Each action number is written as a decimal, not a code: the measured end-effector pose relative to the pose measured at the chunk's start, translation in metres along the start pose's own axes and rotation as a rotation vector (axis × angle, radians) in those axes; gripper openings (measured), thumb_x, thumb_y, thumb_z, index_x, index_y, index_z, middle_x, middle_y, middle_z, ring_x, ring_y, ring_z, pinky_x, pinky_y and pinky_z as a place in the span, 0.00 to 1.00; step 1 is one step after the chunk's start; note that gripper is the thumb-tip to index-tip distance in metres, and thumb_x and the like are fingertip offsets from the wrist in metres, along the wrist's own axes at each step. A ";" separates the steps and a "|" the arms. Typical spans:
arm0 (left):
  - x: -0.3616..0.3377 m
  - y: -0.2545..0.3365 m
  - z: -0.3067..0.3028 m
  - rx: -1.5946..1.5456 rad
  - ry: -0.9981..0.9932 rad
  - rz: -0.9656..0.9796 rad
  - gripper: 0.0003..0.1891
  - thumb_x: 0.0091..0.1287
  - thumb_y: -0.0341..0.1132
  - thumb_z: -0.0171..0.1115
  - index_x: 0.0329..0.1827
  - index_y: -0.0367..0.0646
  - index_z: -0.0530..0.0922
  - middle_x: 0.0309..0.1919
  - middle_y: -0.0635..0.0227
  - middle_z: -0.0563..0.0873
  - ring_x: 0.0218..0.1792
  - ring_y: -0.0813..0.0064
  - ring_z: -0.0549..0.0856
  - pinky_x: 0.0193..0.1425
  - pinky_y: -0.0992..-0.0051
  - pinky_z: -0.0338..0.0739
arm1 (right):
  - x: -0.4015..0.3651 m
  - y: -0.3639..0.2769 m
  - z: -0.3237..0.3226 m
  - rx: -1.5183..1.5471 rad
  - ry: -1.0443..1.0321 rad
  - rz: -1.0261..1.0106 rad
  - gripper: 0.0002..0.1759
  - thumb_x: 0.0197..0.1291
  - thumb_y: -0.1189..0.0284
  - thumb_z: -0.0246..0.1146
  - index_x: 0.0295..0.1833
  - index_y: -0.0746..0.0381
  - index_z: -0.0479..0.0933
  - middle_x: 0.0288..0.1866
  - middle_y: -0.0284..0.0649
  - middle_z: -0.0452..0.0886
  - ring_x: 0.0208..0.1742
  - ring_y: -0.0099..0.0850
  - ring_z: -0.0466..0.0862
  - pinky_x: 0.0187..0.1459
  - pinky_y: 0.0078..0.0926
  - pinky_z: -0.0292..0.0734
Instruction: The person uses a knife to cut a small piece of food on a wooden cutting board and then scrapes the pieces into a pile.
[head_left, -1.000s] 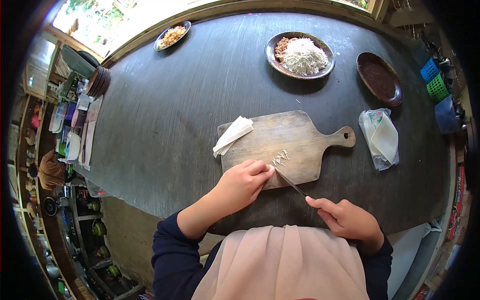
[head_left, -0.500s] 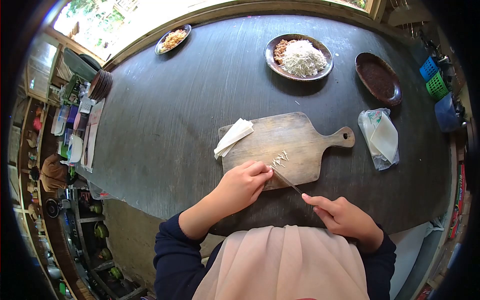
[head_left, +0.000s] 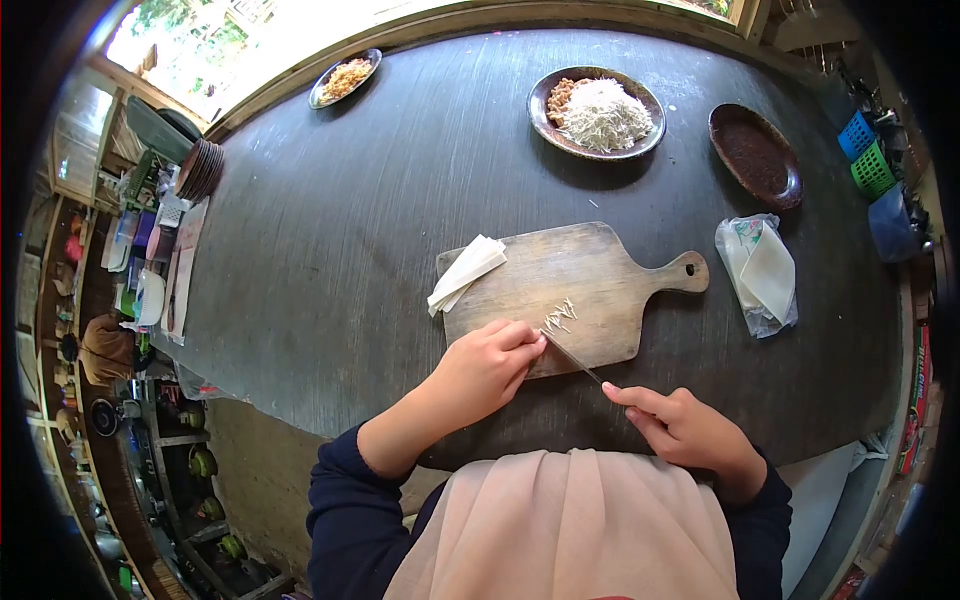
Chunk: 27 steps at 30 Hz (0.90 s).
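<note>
My right hand [head_left: 675,425] is closed round the handle of a knife [head_left: 575,362], its blade slanting up and left to my left fingertips. On the near edge of a wooden cutting board [head_left: 590,265], my left hand [head_left: 490,365] is closed with its fingers bunched; whatever they press on is hidden. Thin white slivers [head_left: 560,316] lie on the board just beyond the blade. A stack of flat white strips [head_left: 468,275] rests across the board's far left corner, overhanging its edge.
At the back stands a plate [head_left: 540,125] with a white shredded heap and brown bits. A smaller plate [head_left: 322,100] of orange-brown food is far left. To the right are a dark oval dish [head_left: 755,160] and a plastic packet [head_left: 758,275] of white sheets. Stacked brown plates [head_left: 200,170] stand left.
Almost nothing differs. Both hands and the knife keep nearly the same place, with the blade shifted only very slightly at my left fingertips.
</note>
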<state>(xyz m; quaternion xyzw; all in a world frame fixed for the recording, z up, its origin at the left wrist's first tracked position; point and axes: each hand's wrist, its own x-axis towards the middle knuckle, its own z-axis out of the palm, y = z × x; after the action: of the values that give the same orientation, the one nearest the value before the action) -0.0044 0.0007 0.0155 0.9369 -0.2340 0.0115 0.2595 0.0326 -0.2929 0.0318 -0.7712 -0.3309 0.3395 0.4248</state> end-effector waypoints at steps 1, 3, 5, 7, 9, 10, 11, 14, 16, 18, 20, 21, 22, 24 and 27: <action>0.000 0.000 0.000 0.001 0.001 0.003 0.14 0.61 0.25 0.66 0.51 0.38 0.83 0.47 0.64 0.84 0.49 0.62 0.84 0.53 0.68 0.81 | 0.001 -0.001 0.000 -0.001 -0.001 -0.001 0.25 0.70 0.77 0.57 0.72 0.53 0.71 0.19 0.50 0.74 0.16 0.43 0.76 0.24 0.35 0.71; 0.000 -0.001 0.000 0.005 0.001 0.004 0.14 0.62 0.25 0.66 0.51 0.39 0.83 0.47 0.64 0.84 0.49 0.62 0.84 0.53 0.68 0.81 | 0.003 -0.004 0.002 -0.009 0.005 0.019 0.25 0.71 0.77 0.57 0.72 0.53 0.71 0.18 0.49 0.74 0.15 0.42 0.75 0.24 0.34 0.71; 0.000 -0.001 0.000 0.008 -0.002 0.007 0.14 0.62 0.25 0.66 0.51 0.39 0.83 0.47 0.64 0.84 0.50 0.62 0.84 0.54 0.68 0.81 | 0.005 -0.007 0.003 -0.002 0.008 0.035 0.24 0.71 0.78 0.57 0.71 0.54 0.72 0.18 0.47 0.73 0.15 0.39 0.74 0.24 0.32 0.70; 0.000 -0.001 -0.001 0.008 -0.011 0.010 0.14 0.62 0.26 0.66 0.52 0.39 0.83 0.48 0.64 0.84 0.50 0.63 0.84 0.54 0.68 0.81 | 0.005 -0.006 0.003 0.004 0.013 0.051 0.23 0.71 0.79 0.56 0.70 0.55 0.74 0.18 0.45 0.73 0.15 0.37 0.74 0.24 0.30 0.68; 0.000 -0.001 0.000 0.010 -0.011 0.005 0.14 0.63 0.26 0.66 0.52 0.39 0.83 0.48 0.64 0.84 0.50 0.63 0.84 0.54 0.68 0.81 | 0.006 -0.004 0.004 -0.014 0.025 0.013 0.23 0.71 0.79 0.56 0.70 0.55 0.73 0.18 0.45 0.73 0.15 0.37 0.74 0.24 0.31 0.68; 0.000 -0.001 0.000 0.013 -0.010 0.001 0.14 0.63 0.26 0.66 0.52 0.39 0.83 0.48 0.65 0.84 0.50 0.63 0.84 0.53 0.68 0.81 | 0.005 -0.003 0.003 -0.014 0.025 0.010 0.23 0.71 0.79 0.56 0.70 0.55 0.73 0.18 0.45 0.73 0.15 0.37 0.74 0.24 0.31 0.68; 0.000 -0.001 0.000 0.016 -0.010 -0.001 0.14 0.63 0.26 0.66 0.52 0.39 0.83 0.48 0.65 0.84 0.50 0.63 0.84 0.53 0.68 0.81 | 0.004 -0.003 0.002 -0.019 0.008 0.011 0.24 0.70 0.78 0.57 0.71 0.54 0.72 0.18 0.47 0.74 0.15 0.40 0.75 0.24 0.33 0.70; 0.000 -0.001 0.001 0.018 0.005 0.009 0.14 0.63 0.26 0.66 0.52 0.39 0.83 0.47 0.64 0.84 0.49 0.63 0.84 0.53 0.68 0.81 | -0.002 -0.002 -0.004 -0.021 -0.024 0.020 0.25 0.70 0.77 0.57 0.71 0.52 0.71 0.19 0.49 0.75 0.16 0.43 0.77 0.24 0.35 0.71; 0.000 -0.001 0.001 0.008 0.005 0.010 0.14 0.64 0.26 0.66 0.52 0.38 0.83 0.47 0.64 0.83 0.48 0.63 0.84 0.53 0.68 0.81 | -0.006 -0.002 -0.006 -0.016 -0.039 0.028 0.25 0.70 0.77 0.57 0.71 0.52 0.71 0.19 0.49 0.76 0.16 0.43 0.77 0.24 0.35 0.71; 0.000 -0.001 0.001 0.003 0.007 0.008 0.14 0.63 0.26 0.66 0.53 0.38 0.83 0.47 0.64 0.83 0.48 0.63 0.84 0.53 0.68 0.81 | -0.007 -0.003 -0.007 -0.023 -0.042 0.026 0.25 0.70 0.77 0.57 0.71 0.52 0.71 0.19 0.49 0.76 0.16 0.43 0.77 0.25 0.34 0.71; 0.000 -0.001 0.001 -0.001 0.006 0.008 0.15 0.63 0.26 0.66 0.53 0.38 0.83 0.47 0.64 0.83 0.48 0.63 0.84 0.53 0.68 0.81 | -0.007 -0.003 -0.007 -0.008 -0.033 0.034 0.25 0.70 0.77 0.57 0.71 0.52 0.71 0.19 0.48 0.76 0.16 0.42 0.77 0.24 0.34 0.71; 0.000 -0.001 0.000 0.003 -0.001 0.007 0.15 0.62 0.25 0.66 0.53 0.38 0.83 0.47 0.64 0.83 0.48 0.63 0.84 0.53 0.68 0.81 | -0.006 -0.003 -0.007 0.005 -0.026 0.041 0.24 0.71 0.77 0.57 0.71 0.52 0.71 0.19 0.48 0.75 0.15 0.41 0.76 0.24 0.33 0.71; 0.000 0.000 0.000 0.006 -0.008 0.004 0.16 0.62 0.25 0.66 0.54 0.38 0.83 0.47 0.64 0.83 0.49 0.63 0.84 0.53 0.68 0.81 | -0.005 -0.004 -0.007 0.007 -0.026 0.043 0.24 0.71 0.77 0.57 0.71 0.52 0.71 0.19 0.48 0.75 0.15 0.41 0.76 0.24 0.33 0.71; 0.001 0.000 -0.001 0.003 -0.012 0.007 0.17 0.61 0.24 0.66 0.54 0.39 0.83 0.47 0.64 0.83 0.49 0.63 0.84 0.54 0.68 0.81 | -0.003 -0.007 -0.008 0.038 -0.034 0.094 0.24 0.71 0.77 0.57 0.71 0.53 0.71 0.17 0.46 0.74 0.14 0.38 0.75 0.24 0.32 0.69; 0.000 -0.001 -0.001 -0.001 -0.017 0.002 0.17 0.60 0.24 0.66 0.54 0.38 0.83 0.48 0.64 0.83 0.50 0.62 0.84 0.54 0.68 0.81 | -0.002 -0.009 -0.006 0.062 0.008 0.082 0.23 0.71 0.76 0.57 0.71 0.54 0.72 0.17 0.45 0.73 0.14 0.35 0.74 0.23 0.32 0.68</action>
<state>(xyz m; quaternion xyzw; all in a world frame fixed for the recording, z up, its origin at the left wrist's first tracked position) -0.0041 0.0016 0.0161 0.9367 -0.2372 0.0037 0.2577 0.0346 -0.2938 0.0425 -0.7717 -0.2869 0.3638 0.4357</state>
